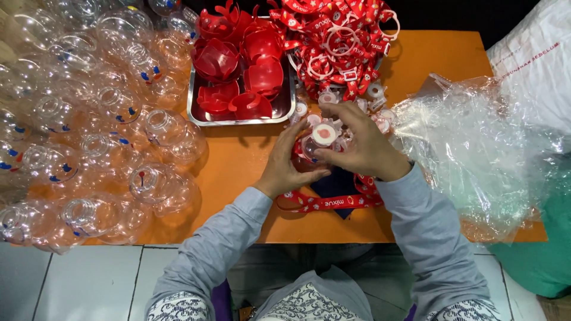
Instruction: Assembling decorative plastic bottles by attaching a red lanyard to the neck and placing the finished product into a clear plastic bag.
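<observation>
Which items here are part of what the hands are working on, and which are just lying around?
In hand:
- left hand and right hand together hold a small clear bottle with a white cap
- red strap lying under the hands

Lying about:
- clear bottles heaped on the left
- metal tray of red plastic pieces
- pile of red straps
- clear plastic bag
- orange table

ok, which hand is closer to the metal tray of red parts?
Left. The left hand sits just below the metal tray's near right corner; the right hand is farther right, below the red strap pile.
</observation>
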